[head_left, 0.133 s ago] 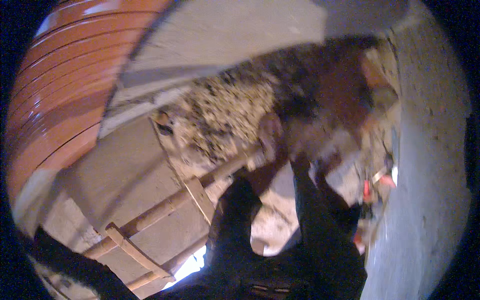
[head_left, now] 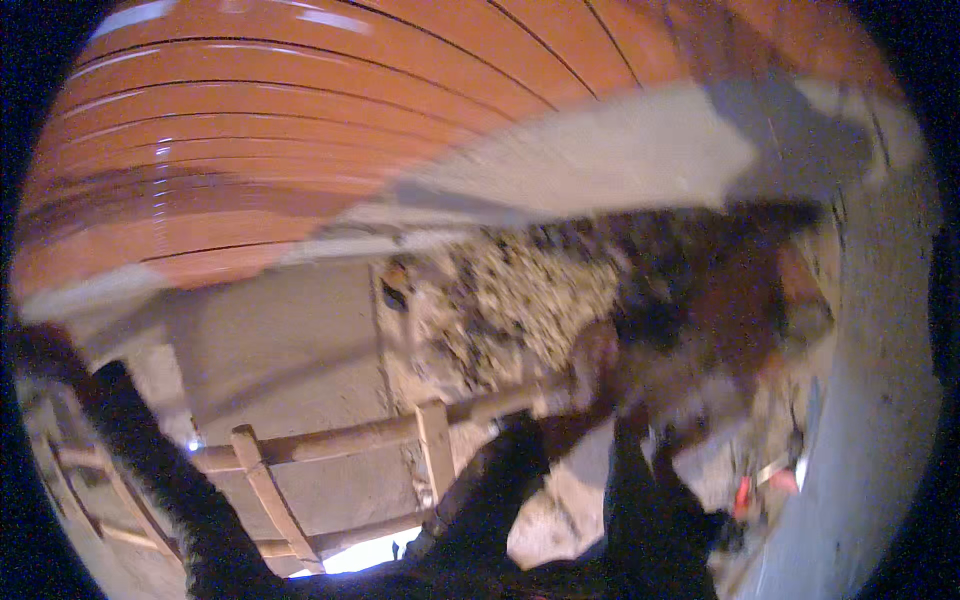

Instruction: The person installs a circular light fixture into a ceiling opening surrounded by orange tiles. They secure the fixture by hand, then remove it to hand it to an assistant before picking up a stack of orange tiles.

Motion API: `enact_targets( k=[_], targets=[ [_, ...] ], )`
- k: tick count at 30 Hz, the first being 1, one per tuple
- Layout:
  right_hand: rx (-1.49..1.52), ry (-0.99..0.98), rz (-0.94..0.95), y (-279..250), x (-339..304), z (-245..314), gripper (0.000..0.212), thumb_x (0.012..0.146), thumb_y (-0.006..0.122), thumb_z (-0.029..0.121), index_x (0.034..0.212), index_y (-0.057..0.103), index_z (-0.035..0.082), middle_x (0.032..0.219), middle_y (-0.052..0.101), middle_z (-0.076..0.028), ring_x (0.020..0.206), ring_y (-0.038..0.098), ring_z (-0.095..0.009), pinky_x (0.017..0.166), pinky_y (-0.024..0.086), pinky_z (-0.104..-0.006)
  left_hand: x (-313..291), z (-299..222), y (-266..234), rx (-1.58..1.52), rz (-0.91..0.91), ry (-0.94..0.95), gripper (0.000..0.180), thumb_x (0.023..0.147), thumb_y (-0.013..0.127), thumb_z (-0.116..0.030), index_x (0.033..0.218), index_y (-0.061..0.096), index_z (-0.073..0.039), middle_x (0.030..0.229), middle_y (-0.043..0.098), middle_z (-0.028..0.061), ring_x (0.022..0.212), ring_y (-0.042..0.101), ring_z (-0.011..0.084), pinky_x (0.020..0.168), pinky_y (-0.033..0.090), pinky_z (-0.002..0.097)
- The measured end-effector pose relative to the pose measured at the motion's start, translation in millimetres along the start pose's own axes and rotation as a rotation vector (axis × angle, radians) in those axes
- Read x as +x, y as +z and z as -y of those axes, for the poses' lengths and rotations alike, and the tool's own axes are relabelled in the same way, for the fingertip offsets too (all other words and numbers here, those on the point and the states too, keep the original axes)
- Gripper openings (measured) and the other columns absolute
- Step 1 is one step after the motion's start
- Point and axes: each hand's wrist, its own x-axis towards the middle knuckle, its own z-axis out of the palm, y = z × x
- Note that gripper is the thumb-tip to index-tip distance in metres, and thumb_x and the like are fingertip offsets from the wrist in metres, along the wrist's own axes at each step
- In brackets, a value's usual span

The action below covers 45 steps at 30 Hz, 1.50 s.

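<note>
My left arm, in a dark sleeve (head_left: 165,460), reaches up from the lower edge toward the far left. At its end my left hand (head_left: 42,350) is a dark, blurred shape near the rim of the picture. Its fingers cannot be made out, nor whether it touches anything. Closest to that arm is a wooden ladder (head_left: 340,443) with round side poles and flat rungs. My right hand does not show. Two dark-clothed legs (head_left: 490,480) stand in the lower middle, with a blurred reddish-brown foot-like shape (head_left: 595,350) beyond the ladder's end.
An orange ribbed metal sheet (head_left: 260,130) curves across the top. Below it lies a heap of pale chips or rubble (head_left: 545,300) beside a dark brown blurred mass (head_left: 710,280). A grey wall (head_left: 860,470) bounds the right, with small red objects (head_left: 742,495) near its foot.
The whole view has swung: the orange sheet fills more of the top, and the heap and ladder sit lower and farther right. My left hand now shows at the far left.
</note>
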Motion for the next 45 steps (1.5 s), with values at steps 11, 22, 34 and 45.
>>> enact_targets(
  k=[11, 22, 34, 45],
  targets=[
    [0.537, -0.171, -0.131, -205, -105, 109, 0.043, 0.094, 0.066, 0.02, 0.134, 0.062, 0.004, 0.129, 0.064, -0.009, 0.112, 0.064, -0.023, 0.095, 0.055, -0.0388, 84, -45, -32, -0.169, -0.1, -0.419, 0.069, 0.092, 0.075, -0.023, 0.148, 0.044, 0.003, 0.154, 0.043, 0.0227, 0.146, 0.039, 0.0382, 0.119, 0.031, 0.0518],
    [1.137, -0.606, 0.063, -492, -443, 328, 0.044, 0.095, 0.066, 0.016, 0.137, 0.061, 0.003, 0.132, 0.061, -0.008, 0.112, 0.063, -0.021, 0.093, 0.056, -0.0389, 103, -107, -97, -0.863, 0.088, -1.056, 0.057, 0.086, 0.079, -0.013, 0.135, 0.054, 0.003, 0.131, 0.058, 0.0205, 0.12, 0.057, 0.0354, 0.104, 0.045, 0.0462],
    [0.779, -0.81, -0.235, -523, -613, 486, 0.049, 0.095, 0.072, 0.025, 0.136, 0.061, 0.0, 0.127, 0.069, -0.014, 0.113, 0.066, -0.024, 0.1, 0.051, -0.0358, 151, -143, -150, -1.201, 0.24, -0.99, 0.058, 0.081, 0.076, -0.002, 0.135, 0.057, -0.002, 0.107, 0.063, 0.0198, 0.09, 0.067, 0.0364, 0.078, 0.056, 0.0419],
    [0.278, -1.054, -0.48, -564, -642, 543, 0.044, 0.092, 0.076, 0.022, 0.127, 0.065, -0.002, 0.114, 0.074, -0.013, 0.102, 0.07, -0.02, 0.086, 0.056, -0.0323, 162, -57, -112, -1.429, 0.11, -0.594, 0.052, 0.086, 0.073, -0.008, 0.136, 0.057, -0.005, 0.118, 0.065, 0.0217, 0.11, 0.064, 0.0412, 0.095, 0.052, 0.0479]
  ],
)
